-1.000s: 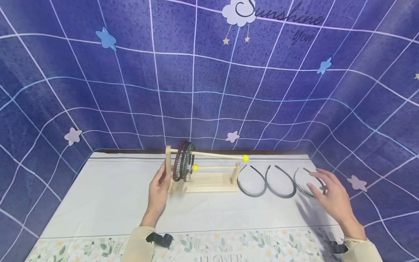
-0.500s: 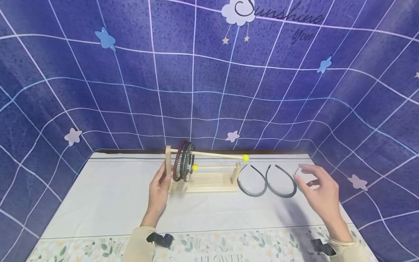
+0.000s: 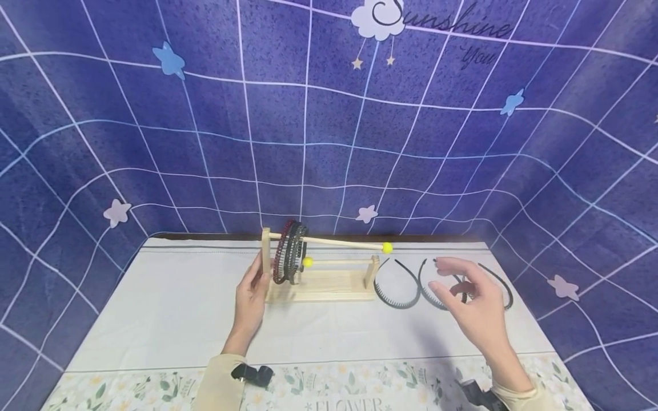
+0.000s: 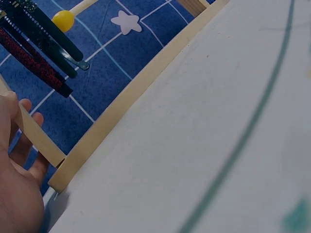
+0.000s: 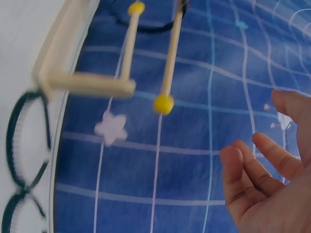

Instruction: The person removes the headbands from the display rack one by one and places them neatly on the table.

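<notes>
My left hand [image 3: 250, 299] grips the left upright of a wooden display rack [image 3: 329, 295]; in the left wrist view its thumb [image 4: 8, 114] lies on one side of the post, with fingers behind. Several toothed headbands [image 3: 290, 254], dark red and black, hang together near the left end of the rack's upper rod. Three dark headbands lie on the table to the right: one beside the rack [image 3: 400, 306], a middle one [image 3: 423, 285], and a right one [image 3: 509, 294]. Over the middle and right ones hovers my right hand [image 3: 473, 305], holding nothing, fingers loosely bent and thumb apart.
Yellow balls tip the upper rod [image 3: 387, 248] and the lower rod [image 3: 308, 261]. A short post [image 3: 371, 273] supports the lower rod at right. White cloth [image 3: 169, 302] covers the table, with a flowered border in front. A blue gridded curtain [image 3: 329, 125] rises behind.
My right hand has moved left, from over the right headband to overlap the middle one, uncovering part of the right one. My left hand has stayed on the upright.
</notes>
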`<state>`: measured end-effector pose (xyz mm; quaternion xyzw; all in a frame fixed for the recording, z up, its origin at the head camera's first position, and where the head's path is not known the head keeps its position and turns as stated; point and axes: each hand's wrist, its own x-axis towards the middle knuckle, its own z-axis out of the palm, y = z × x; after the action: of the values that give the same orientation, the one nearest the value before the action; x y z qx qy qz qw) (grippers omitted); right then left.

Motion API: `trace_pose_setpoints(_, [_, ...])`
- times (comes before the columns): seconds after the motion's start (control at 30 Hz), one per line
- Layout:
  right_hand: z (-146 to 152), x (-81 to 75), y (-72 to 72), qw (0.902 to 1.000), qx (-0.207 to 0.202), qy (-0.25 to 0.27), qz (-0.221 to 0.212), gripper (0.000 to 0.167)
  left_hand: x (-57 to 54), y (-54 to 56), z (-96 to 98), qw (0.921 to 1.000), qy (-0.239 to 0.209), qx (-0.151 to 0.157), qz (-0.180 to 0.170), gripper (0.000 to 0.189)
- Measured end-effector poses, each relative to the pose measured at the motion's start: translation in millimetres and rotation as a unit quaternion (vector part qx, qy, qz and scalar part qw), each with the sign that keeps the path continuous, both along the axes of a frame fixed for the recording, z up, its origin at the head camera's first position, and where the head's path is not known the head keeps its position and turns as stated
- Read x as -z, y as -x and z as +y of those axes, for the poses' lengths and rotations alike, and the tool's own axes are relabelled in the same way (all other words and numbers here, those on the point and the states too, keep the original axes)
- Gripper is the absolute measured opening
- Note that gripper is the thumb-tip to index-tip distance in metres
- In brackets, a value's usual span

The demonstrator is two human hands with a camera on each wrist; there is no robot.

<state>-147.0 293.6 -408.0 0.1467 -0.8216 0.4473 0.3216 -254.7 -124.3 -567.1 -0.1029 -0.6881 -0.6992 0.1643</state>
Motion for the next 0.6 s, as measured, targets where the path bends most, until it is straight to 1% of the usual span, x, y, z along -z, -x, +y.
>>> trace_pose_setpoints(0.1, [-13, -4.7, -4.0, 0.9991, -0.025, 0.025, -0.024, 0.047, 0.4, -0.8, 0.4, 1.0000, -0.002, -0.001, 0.000, 0.058])
trace_pose_setpoints(0.23, [-28, -7.5, -6.2, 0.9977, -0.049, 0.034, -0.033, 0.047, -0.6, -0.8, 0.4, 1.0000, -0.002, 0.000, -0.005, 0.058])
trace_pose_setpoints(0.3, [-36, -6.9, -5.7, 0.9968, -0.062, 0.040, -0.031, 0.048, -1.4, -1.2, 0.3, 0.9999, 0.001, 0.000, -0.010, 0.058])
trace_pose_setpoints(0.47, [-57, -3.4, -2.9, 0.9935, -0.100, 0.053, -0.008, 0.052, -2.7, -1.8, 0.1, 0.9998, 0.009, -0.002, -0.017, 0.058])
trace_pose_setpoints(0.6, [-74, -1.6, -3.7, 0.9912, -0.122, 0.051, -0.005, 0.053, -1.8, -1.6, -0.2, 0.9997, 0.016, -0.002, -0.017, 0.057])
